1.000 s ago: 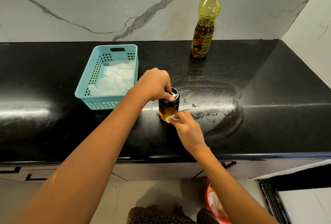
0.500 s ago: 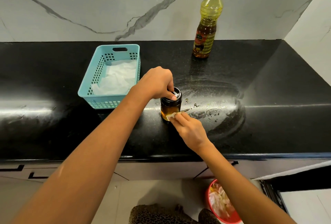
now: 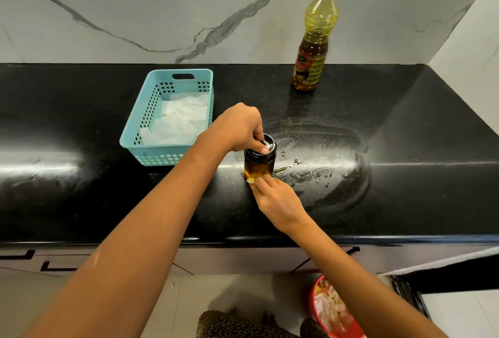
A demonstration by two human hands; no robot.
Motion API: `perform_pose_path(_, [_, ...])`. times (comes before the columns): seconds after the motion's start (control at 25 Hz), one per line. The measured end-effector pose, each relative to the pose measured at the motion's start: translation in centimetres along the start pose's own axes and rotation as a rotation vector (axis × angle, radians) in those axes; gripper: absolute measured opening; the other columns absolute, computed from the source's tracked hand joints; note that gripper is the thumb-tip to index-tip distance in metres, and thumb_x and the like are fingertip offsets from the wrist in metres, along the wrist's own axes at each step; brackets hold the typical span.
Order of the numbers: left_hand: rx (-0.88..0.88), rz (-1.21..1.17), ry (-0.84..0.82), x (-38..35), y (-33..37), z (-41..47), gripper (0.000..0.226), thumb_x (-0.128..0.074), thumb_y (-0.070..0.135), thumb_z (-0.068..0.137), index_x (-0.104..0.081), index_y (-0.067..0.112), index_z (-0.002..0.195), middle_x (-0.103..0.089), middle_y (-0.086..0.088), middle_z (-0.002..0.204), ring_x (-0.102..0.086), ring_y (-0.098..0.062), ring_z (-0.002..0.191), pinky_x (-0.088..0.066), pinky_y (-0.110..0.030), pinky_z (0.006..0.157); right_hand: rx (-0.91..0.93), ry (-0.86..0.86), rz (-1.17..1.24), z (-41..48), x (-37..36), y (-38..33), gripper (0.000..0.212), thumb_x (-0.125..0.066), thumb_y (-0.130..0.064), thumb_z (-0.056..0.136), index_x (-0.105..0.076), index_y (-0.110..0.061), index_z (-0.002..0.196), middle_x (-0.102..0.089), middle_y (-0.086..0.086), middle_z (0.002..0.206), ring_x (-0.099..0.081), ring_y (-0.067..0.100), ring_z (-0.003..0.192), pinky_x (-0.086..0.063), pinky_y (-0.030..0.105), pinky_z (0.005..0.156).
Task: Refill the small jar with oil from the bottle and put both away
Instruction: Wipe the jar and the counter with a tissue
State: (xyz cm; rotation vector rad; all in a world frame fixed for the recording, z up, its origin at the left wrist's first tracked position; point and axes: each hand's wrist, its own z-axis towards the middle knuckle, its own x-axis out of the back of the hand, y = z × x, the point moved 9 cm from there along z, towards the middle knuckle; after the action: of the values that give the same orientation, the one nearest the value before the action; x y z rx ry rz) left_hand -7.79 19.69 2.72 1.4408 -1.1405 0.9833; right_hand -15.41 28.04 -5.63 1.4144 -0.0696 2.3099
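Head: hands (image 3: 237,128) (image 3: 278,202) on jar (image 3: 259,166) and tissue (image 3: 250,180)

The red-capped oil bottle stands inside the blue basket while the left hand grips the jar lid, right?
No. The head view shows the oil bottle on the counter, outside the blue basket; the left hand does grip the jar lid.

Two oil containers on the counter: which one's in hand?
The black-lidded jar: left hand grips its lid, right hand holds a tissue against its base. The red-capped bottle stands alone by the wall.
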Motion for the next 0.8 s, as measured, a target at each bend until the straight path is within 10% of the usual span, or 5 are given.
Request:
perform_pose_path(0.2, [0.012,-0.003,-0.011,0.1,0.1,0.0,0.034,-0.075,0.041,0.071,-0.073,0.019,0.096,-0.072,-0.001,0.091,-0.059,-0.013,0.071,-0.05,-0.029,0.07,-0.042,0.219,-0.107,2.9,4.7,0.1,0.018,-0.052,-0.003,0.089,-0.069,-0.002,0.094,-0.063,0.006,0.081,-0.055,0.019,0.066,-0.04,0.028,0.051])
perform_pose_path(0.48, [0.006,0.044,-0.06,0.1,0.9,-0.1,0.036,-0.071,0.037,0.076,-0.071,0.015,0.104,-0.07,-0.005,0.101,-0.063,-0.02,0.087,-0.053,-0.036,0.082,-0.106,-0.141,0.032,0.0,-1.7,-0.7,0.023,-0.076,-0.004,0.057,-0.072,-0.006,0.079,-0.066,0.006,0.078,-0.061,0.022,0.067,-0.046,0.028,0.043])
perform_pose_path(0.64, [0.009,0.019,-0.055,0.0,0.6,-0.3,0.036,-0.072,0.038,0.075,-0.071,0.016,0.104,-0.07,-0.004,0.102,-0.063,-0.019,0.089,-0.053,-0.037,0.082,-0.597,-0.049,0.462,-2.8,-0.6,5.7,0.015,-0.056,0.0,0.082,-0.068,0.002,0.089,-0.067,0.012,0.09,-0.063,0.029,0.078,-0.054,0.038,0.062])
perform_pose_path(0.8, [0.007,0.018,-0.061,0.1,0.8,-0.4,0.036,-0.071,0.037,0.075,-0.07,0.016,0.104,-0.07,-0.004,0.102,-0.063,-0.019,0.088,-0.053,-0.035,0.081,-0.994,0.157,0.844,-3.7,0.1,8.5,0.003,-0.071,-0.007,0.077,-0.069,-0.009,0.078,-0.065,0.003,0.083,-0.062,0.012,0.076,-0.051,0.015,0.071])
